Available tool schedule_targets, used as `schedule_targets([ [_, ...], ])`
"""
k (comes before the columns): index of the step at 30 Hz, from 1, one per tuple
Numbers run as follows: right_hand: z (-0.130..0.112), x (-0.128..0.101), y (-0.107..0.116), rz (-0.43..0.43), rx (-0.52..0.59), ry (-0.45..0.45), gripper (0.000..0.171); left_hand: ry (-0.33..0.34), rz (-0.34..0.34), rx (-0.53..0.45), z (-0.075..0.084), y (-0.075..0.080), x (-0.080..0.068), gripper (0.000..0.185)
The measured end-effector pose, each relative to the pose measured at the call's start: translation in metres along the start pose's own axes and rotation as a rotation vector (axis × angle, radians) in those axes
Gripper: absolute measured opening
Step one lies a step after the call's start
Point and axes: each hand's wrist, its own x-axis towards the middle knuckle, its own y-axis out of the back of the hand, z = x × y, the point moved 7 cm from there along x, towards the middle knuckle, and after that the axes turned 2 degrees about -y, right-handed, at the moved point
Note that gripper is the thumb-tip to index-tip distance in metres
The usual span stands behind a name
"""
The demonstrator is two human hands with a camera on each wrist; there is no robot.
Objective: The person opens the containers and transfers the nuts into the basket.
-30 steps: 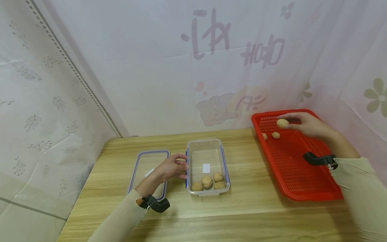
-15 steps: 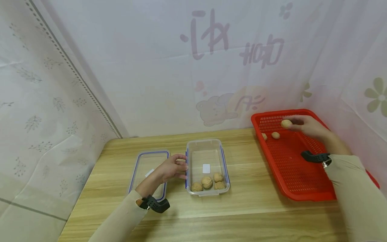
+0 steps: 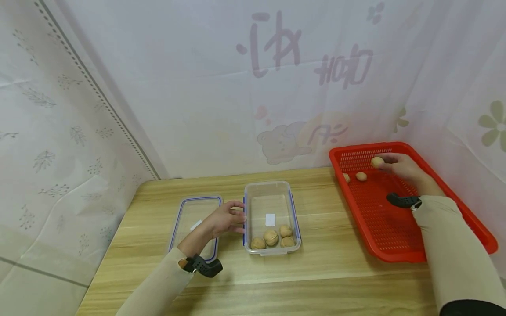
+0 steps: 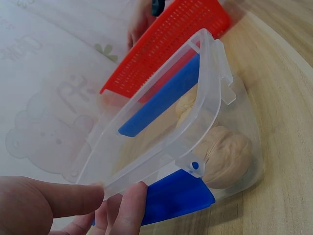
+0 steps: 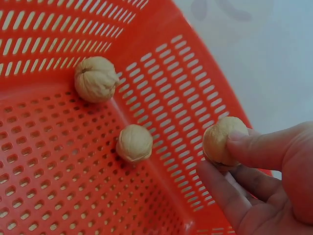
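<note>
Over the back of the red plastic basket [image 3: 395,252], my right hand [image 3: 405,169] pinches a walnut [image 5: 222,139] between thumb and fingertips. Two more walnuts lie below it in the basket, one in the corner [image 5: 96,80] and a smaller one [image 5: 134,143] along the wall. My left hand [image 3: 223,219] holds the left side of a clear food container [image 3: 269,186], thumb at the rim and fingers by its blue latch [image 4: 181,196]. Several walnuts [image 3: 271,237] sit at the container's near end, beside a white label [image 3: 270,219].
A clear lid [image 3: 199,199] with a blue seal lies left of the container, partly covered by my left forearm. The wooden table [image 3: 316,272] meets a printed curtain [image 3: 197,109] at the back. Another curtain stands behind the basket's right side.
My right hand has drifted slightly right and down with its walnut over the basket, and the forearm has swung left. My left hand and the container have stayed put.
</note>
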Motion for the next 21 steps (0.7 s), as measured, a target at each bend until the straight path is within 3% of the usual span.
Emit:
schedule_targets([
  [10,0.025,0.01,-0.004,0.034,0.067,-0.1,0.062,-0.001,-0.004,0.0,0.001,-0.001,0.0,0.047],
  [18,0.046,0.007,-0.011,0.017,0.109,-0.185,0.08,0.002,-0.003,0.006,0.001,-0.001,0.0,0.047],
  [21,0.047,0.006,-0.015,0.026,0.134,-0.185,0.078,0.002,-0.001,0.005,0.001,0.0,0.0,0.046],
])
